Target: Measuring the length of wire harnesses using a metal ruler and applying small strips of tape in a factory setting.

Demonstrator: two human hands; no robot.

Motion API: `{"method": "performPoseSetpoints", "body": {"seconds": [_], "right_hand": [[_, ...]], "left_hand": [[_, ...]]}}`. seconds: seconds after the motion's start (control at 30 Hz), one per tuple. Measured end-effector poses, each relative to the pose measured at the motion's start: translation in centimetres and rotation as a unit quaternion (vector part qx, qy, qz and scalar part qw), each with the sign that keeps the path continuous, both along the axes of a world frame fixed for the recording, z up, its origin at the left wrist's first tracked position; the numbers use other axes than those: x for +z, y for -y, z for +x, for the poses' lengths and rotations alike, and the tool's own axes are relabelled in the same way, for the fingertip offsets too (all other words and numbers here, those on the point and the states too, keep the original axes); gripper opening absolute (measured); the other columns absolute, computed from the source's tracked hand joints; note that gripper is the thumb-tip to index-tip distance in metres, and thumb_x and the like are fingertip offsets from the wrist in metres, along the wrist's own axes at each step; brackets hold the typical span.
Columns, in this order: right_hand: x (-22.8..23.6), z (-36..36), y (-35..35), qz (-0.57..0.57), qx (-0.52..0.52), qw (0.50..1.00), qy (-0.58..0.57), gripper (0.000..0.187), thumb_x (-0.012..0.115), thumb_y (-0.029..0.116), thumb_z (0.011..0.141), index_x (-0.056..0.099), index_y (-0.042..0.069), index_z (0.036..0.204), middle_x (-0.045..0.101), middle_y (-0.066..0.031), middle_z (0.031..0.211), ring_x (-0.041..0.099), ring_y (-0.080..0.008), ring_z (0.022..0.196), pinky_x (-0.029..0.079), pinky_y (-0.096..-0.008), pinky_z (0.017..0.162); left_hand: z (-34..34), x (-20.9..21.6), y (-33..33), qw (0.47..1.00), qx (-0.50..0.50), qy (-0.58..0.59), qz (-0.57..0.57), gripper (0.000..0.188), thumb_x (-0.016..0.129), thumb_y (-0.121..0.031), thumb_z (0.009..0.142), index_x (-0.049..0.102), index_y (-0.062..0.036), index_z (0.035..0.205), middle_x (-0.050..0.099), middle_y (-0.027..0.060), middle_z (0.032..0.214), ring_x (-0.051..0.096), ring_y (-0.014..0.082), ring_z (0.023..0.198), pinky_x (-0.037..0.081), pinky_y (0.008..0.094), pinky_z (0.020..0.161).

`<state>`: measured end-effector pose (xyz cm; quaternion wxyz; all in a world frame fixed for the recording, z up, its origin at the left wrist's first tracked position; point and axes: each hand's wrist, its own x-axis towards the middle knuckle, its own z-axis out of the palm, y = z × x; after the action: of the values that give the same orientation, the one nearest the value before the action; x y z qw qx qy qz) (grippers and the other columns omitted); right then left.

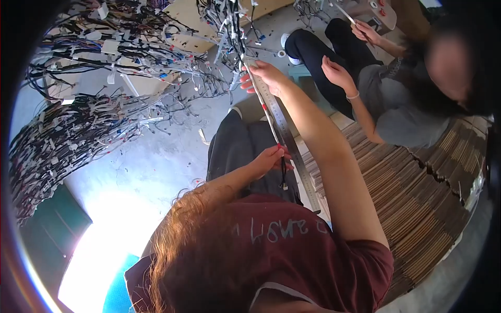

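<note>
The right hand (pixel 269 77) is clamped on one metal ruler (pixel 282 125) together with one pale-wrapped cable (pixel 269 120), which lies along the ruler's left side. The left hand (pixel 269 160) pinches this same cable lower down; farther right, one person (pixel 404 117) sits beside stacked cardboard (pixel 389 203).

A maroon short-sleeved T-shirt (pixel 308 261) with grey lettering (pixel 282 230) and pale neckline trim (pixel 276 285) tops dark grey legwear (pixel 228 141).
</note>
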<state>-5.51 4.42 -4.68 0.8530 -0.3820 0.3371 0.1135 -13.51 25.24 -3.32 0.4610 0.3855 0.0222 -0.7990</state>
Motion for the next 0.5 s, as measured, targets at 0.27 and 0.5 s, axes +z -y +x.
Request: {"method": "performPoseSetpoints", "body": {"seconds": [0.27, 0.5], "right_hand": [[-1.5, 1.2, 1.1, -0.029, -0.054, 0.998, 0.002, 0.018, 0.039, 0.017, 0.085, 0.049, 0.005, 0.094, 0.056, -0.0079, 0.079, 0.054, -0.0166, 0.058, 0.046, -0.0304, 0.051], [-1.1, 1.7, 1.0, -0.080, -0.035, 0.996, -0.013, 0.015, 0.039, 0.018, 0.085, 0.047, 0.006, 0.087, 0.054, -0.0076, 0.071, 0.053, -0.0175, 0.051, 0.044, -0.0306, 0.044]], "left_hand": [[1.0, 1.2, -0.3, 0.999, 0.022, -0.004, -0.031, 0.027, 0.032, -0.024, 0.089, 0.038, -0.0024, 0.104, 0.048, 0.0106, 0.098, 0.058, 0.0284, 0.083, 0.046, 0.0345, 0.075], [0.8, 1.7, -0.4, 0.998, 0.045, -0.013, -0.040, 0.025, 0.032, -0.022, 0.089, 0.038, -0.0024, 0.104, 0.048, 0.0107, 0.096, 0.058, 0.0276, 0.080, 0.047, 0.0331, 0.071]]}}
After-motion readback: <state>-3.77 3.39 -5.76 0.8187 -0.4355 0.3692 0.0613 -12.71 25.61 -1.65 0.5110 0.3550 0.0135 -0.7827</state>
